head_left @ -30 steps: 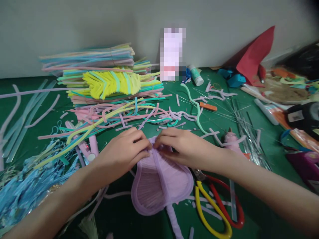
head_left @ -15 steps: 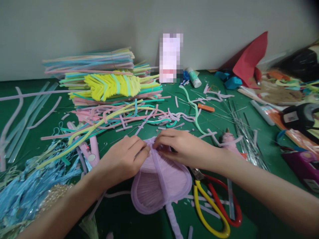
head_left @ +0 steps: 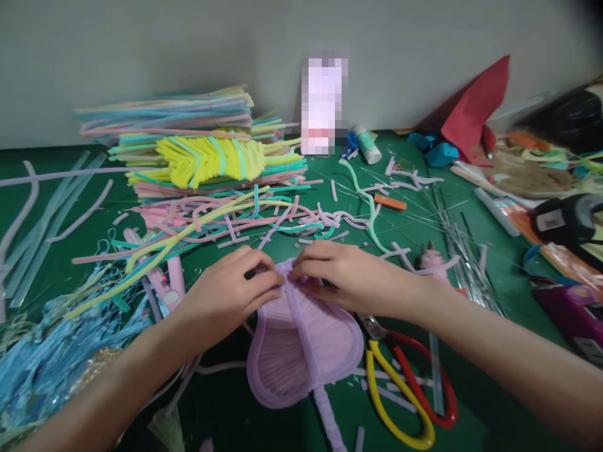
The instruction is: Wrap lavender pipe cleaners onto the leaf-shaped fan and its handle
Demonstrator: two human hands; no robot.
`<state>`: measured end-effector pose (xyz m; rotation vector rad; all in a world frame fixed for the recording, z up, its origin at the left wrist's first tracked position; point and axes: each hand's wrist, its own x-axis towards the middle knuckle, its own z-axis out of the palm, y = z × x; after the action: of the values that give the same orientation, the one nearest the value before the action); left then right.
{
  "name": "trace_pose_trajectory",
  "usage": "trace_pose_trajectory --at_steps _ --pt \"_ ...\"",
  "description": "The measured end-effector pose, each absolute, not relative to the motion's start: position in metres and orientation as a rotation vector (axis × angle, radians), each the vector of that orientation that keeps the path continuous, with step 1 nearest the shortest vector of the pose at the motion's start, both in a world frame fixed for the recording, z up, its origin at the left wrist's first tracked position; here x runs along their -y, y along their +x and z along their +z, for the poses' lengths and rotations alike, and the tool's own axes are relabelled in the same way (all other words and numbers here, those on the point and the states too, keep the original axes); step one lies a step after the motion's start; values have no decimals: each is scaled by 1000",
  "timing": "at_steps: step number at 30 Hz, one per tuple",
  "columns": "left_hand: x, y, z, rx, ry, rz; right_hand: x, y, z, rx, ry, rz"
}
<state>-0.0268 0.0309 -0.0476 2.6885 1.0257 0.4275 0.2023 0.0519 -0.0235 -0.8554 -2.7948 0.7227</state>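
A light-purple hand fan (head_left: 282, 355), made of pipe cleaners with a wrapped handle, lies over the green table, its handle pointing toward me. My left hand (head_left: 238, 282) pinches the fan's top edge from the left, fingertips beside the centre strip. From the right, my right hand (head_left: 325, 267) is closed on the same edge, its fingertips meeting the strip's upper end. The fingers hide whatever small piece may be between them. Scissors (head_left: 400, 383) with one yellow and one red handle lie just right of the fan, their blades partly under my right forearm.
Bundles of coloured pipe cleaners (head_left: 211, 163) lie at the back left, beside a propped-up phone (head_left: 323, 107) with a blurred screen. Blue tassels (head_left: 89, 333) and a pink glue gun (head_left: 164, 282) are at left. Thin metal wires (head_left: 464, 257) and a purple box (head_left: 570, 320) are at right.
My left hand's index finger has lifted and bent, opening a gap above the thumb. The fan and my right hand stay nearly in place.
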Motion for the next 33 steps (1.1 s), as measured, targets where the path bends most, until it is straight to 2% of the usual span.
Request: trace_pose_trajectory --at_steps 4,9,17,21,26,30,33 --pt "-32 -25 -44 -990 2783 411 -51 199 -21 2883 -870 604" --pt "-26 -25 -33 -956 2707 414 -47 197 -14 2805 -871 665" --pt "-17 -15 -13 -1271 1527 486 -35 204 -5 2523 -829 842" --pt "-17 -6 -10 -1243 1309 483 -27 201 -4 2403 -851 877" --pt "-15 -2 -1 -1275 1279 640 -22 190 -7 1787 -1150 1284" --pt "-12 -3 2 -1281 1285 702 -23 186 -7 1439 -1157 1628" --pt "-11 -4 1 -1296 1295 707 -23 185 -8 1347 -1114 1700"
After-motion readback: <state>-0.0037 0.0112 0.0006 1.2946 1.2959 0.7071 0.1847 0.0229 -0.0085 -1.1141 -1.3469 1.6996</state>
